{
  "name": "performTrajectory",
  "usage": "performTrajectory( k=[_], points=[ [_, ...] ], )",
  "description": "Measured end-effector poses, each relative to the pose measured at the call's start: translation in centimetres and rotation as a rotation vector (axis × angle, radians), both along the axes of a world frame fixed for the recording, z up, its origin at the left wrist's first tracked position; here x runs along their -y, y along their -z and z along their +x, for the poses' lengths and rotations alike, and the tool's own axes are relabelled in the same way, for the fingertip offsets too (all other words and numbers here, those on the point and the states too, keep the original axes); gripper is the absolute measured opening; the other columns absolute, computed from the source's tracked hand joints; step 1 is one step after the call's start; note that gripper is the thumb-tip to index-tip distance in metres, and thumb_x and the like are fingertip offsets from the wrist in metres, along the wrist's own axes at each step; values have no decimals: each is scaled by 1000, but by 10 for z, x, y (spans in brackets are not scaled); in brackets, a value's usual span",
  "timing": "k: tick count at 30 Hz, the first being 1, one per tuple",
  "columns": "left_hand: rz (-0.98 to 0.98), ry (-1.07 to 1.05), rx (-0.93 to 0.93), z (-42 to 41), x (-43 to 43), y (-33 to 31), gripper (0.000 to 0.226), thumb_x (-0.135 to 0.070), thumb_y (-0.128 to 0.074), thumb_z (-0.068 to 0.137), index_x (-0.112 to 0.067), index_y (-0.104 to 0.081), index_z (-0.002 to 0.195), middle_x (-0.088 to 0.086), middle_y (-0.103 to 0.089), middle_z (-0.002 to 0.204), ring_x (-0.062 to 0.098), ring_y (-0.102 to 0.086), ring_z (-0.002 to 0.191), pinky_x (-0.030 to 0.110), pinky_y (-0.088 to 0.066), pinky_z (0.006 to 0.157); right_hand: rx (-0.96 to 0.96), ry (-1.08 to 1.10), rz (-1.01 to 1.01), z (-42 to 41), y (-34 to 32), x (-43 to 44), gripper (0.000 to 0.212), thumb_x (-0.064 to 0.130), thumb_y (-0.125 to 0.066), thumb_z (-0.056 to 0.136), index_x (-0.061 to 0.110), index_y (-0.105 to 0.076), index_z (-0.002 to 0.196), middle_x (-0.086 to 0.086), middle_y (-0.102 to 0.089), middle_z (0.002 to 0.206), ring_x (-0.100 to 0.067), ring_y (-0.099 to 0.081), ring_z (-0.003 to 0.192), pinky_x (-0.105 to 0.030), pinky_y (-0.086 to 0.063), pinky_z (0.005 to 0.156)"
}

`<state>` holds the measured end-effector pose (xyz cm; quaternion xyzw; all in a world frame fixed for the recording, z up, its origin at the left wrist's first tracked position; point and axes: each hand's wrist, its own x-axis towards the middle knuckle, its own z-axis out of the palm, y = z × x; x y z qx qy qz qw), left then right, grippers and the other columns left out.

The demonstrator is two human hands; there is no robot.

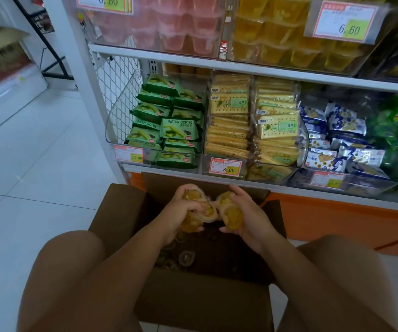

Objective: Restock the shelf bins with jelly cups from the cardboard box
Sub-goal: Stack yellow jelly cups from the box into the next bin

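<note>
We hold yellow jelly cups (235,213) bunched in left hand (181,212) and right hand (250,219) over the cardboard box (121,212). Risk: overfull grips may drop one.

This is a shop's snack aisle. A white shelving unit (265,70) carries clear bins (119,121) of matcha cookie packs (179,129), crackers (229,104) and jelly cups (277,32), each fronted by a printed price tag (225,167).
</note>
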<state>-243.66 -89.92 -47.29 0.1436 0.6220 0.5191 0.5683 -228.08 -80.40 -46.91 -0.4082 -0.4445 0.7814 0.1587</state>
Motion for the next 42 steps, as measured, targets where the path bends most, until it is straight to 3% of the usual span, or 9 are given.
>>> performTrajectory(
  k=[4,9,14,16,19,22,27,31,42],
  points=[
    [11,8,-47,-1,3,-12,49,2,-63,82,-30,-52,117,13,-51,120,35,-61,102,38,-56,61,70,-39,111,5,-12,1,31,29,-63,92,17,-59,120,-5,-70,114,-22,-70,100,-39,-57,72],
    [60,-16,-12,4,12,-32,41,-12,-70,85,-32,-53,117,13,-56,120,33,-63,102,36,-56,64,44,-98,308,9,-38,15,28,20,-70,87,31,-67,112,8,-71,106,-15,-66,101,-34,-59,75],
    [110,-39,-42,13,24,-54,61,-33,-83,67,-32,-53,120,9,-59,121,29,-65,103,33,-55,67,91,-220,511,17,-62,37,27,26,-67,89,46,-64,107,16,-66,108,-2,-62,98,-18,-55,68],
    [139,-57,-69,15,26,-65,55,-28,-82,73,-32,-53,120,8,-59,121,28,-65,102,33,-55,67,86,-202,488,19,-74,42,18,38,-59,93,45,-63,109,12,-65,112,-6,-62,99,-22,-57,68],
    [190,-59,-108,19,26,-86,52,-22,-82,74,-31,-55,118,9,-62,120,30,-67,100,33,-55,64,62,-114,394,18,-97,44,36,56,-41,96,40,-70,110,4,-67,115,-19,-65,103,-33,-59,68],
    [246,-90,-138,18,24,-109,50,-19,-84,70,-31,-58,111,11,-63,118,33,-67,99,34,-55,64,16,-43,282,17,-122,38,24,42,-56,94,34,-69,113,-4,-68,113,-23,-68,99,-37,-57,68],
    [332,-119,-321,12,13,-149,55,-14,-85,70,-37,-55,111,9,-65,113,31,-66,98,36,-58,65,-21,-63,69,15,-166,23,35,28,-72,82,13,-67,114,-8,-73,98,-21,-69,89,-35,-56,68],
    [393,-114,-404,7,1,-182,59,-13,-84,71,-38,-53,115,5,-67,110,25,-68,96,40,-60,74,13,-72,111,14,-198,4,36,26,-75,78,9,-68,107,-8,-74,90,-20,-70,78,-33,-56,59],
    [607,-116,-581,-33,-66,-315,39,-15,-81,75,-31,-57,101,-3,-70,94,11,-70,77,24,-54,54,-47,121,470,-8,-347,-113,29,22,-70,86,5,-66,109,-14,-73,84,-24,-70,73,-38,-59,62]
  ],
)
